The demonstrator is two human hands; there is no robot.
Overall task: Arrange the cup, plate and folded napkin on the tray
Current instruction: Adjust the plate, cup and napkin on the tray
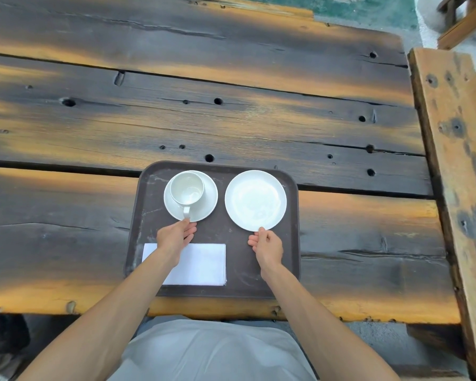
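On the brown tray [138, 215], left hand [176, 236] pinches the saucer [206, 204] under the cup [187, 189], right hand [265, 244] pinches the plate [255, 200] rim, napkin [201, 264] near-left.

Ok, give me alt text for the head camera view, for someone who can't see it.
Two bare hands reach onto a dark tray on a weathered wooden table: the left hand touches the saucer under an empty white cup, the right hand the plate. A folded napkin lies front-left.

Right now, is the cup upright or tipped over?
Upright: the cup stands on its saucer, open mouth up, showing its bare inside.
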